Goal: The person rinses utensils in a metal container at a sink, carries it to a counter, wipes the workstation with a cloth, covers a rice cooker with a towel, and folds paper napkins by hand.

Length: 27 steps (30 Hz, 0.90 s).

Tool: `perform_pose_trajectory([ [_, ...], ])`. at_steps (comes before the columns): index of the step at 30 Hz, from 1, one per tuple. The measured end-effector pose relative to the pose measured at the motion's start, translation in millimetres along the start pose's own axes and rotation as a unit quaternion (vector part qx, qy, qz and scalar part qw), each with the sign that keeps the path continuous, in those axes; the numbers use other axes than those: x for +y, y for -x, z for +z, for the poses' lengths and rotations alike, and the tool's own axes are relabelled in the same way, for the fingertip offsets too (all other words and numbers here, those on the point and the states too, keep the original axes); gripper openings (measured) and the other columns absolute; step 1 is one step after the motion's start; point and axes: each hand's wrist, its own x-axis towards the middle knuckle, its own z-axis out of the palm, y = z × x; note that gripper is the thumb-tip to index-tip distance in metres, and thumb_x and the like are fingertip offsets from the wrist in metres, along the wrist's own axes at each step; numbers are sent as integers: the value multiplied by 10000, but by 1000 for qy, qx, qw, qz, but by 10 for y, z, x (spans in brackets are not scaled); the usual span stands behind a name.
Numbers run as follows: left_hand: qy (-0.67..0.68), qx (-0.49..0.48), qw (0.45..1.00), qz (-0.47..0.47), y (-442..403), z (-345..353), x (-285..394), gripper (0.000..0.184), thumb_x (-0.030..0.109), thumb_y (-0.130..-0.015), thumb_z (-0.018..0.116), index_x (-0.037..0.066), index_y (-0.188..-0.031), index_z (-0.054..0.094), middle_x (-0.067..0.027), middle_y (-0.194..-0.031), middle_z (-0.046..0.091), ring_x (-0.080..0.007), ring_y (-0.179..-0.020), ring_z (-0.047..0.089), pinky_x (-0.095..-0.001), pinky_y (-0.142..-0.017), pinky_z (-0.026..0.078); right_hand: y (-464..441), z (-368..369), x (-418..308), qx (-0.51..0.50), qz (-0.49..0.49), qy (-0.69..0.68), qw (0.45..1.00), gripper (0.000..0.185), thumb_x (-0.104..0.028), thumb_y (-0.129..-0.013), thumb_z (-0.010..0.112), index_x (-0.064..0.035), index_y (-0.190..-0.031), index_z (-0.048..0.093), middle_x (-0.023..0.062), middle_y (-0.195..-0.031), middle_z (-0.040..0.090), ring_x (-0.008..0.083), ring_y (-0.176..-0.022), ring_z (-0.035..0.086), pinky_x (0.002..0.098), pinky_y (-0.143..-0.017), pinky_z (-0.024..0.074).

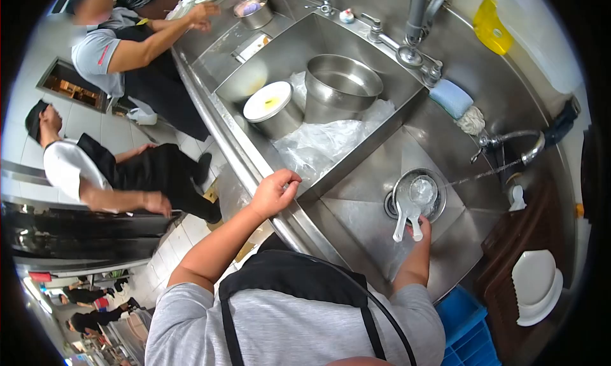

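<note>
Over the right sink basin, my right hand (421, 229) grips a round metal bowl (438, 214) by its near edge. Inside the bowl lie white plastic scoops (410, 207), their handles sticking out over the rim toward me, and a clear round cup (423, 191). A thin stream of water (474, 175) runs from the tap at the right toward the bowl. My left hand (275, 193) is above the front rim of the sink near the divider, its fingers curled; what is in them, if anything, is hidden.
The left basin (254, 159) holds a large metal pot (344, 80), a lidded container (270, 108) and clear plastic bags (328, 143). A blue sponge (451, 97) lies on the back ledge. White plates (534, 286) and a blue crate (461, 321) are at right. Two people (118, 54) stand left.
</note>
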Motion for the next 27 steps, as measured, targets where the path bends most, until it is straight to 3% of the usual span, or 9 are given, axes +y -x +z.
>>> perform_pose_trajectory([
  [7,20,8,1000,-4,20,-36,25,118,112,-748,491,38,-814,553,-115,-763,553,-256,-712,549,-314,-635,436,-16,258,215,22,-48,14,998,203,-83,-722,475,43,-876,516,147,-695,536,241,-510,547,332,-467,498],
  [9,36,0,999,-11,15,-73,63,113,96,-752,491,24,-818,549,-106,-759,553,-221,-720,551,-293,-633,436,307,609,213,73,-32,-133,988,213,-82,-725,455,38,-888,523,144,-689,538,226,-484,536,296,-442,493],
  [10,44,11,999,2,20,-64,37,117,102,-750,486,32,-819,548,-114,-770,554,-241,-728,551,-302,-642,437,400,740,191,119,-41,-131,983,246,-90,-732,430,61,-908,514,169,-729,539,269,-542,559,277,-438,496],
  [13,51,22,998,23,32,-102,27,120,112,-747,484,33,-813,547,-119,-779,554,-263,-735,548,-310,-653,437,498,844,103,30,34,-211,976,307,-106,-745,395,97,-959,477,213,-807,528,316,-631,577,277,-458,514],
  [19,83,49,993,62,64,-135,-21,144,133,-736,474,32,-807,548,-128,-791,554,-291,-745,538,-350,-649,433,1222,1084,-68,-9,-18,-149,989,380,-105,-764,337,142,-1048,392,255,-919,502,346,-714,581,252,-525,531],
  [21,103,61,990,79,71,-116,-65,141,130,-735,474,33,-806,548,-128,-786,552,-294,-746,536,-352,-648,432,1881,1290,-207,-57,-98,8,994,244,23,-750,375,148,-936,471,240,-842,519,304,-698,588,228,-521,524],
  [23,113,76,985,105,72,-48,-132,128,132,-732,480,47,-795,552,-116,-788,557,-288,-743,539,-362,-643,437,1901,1206,-398,-6,-67,-61,996,196,78,-701,412,156,-863,488,226,-746,523,275,-556,563,206,-469,511],
  [25,117,92,981,124,140,-74,-138,121,134,-729,486,58,-792,556,-107,-795,563,-285,-745,543,-370,-643,439,2374,1384,-547,19,-136,-6,991,231,33,-694,417,167,-878,458,241,-717,505,249,-507,531,174,-367,466],
  [27,156,120,968,156,205,-36,-183,121,138,-724,491,73,-798,562,-104,-797,566,-283,-758,546,-372,-648,438,2807,1498,-773,-62,-126,19,990,189,-48,-719,416,124,-751,487,203,-613,501,203,-479,507,203,-351,455],
])
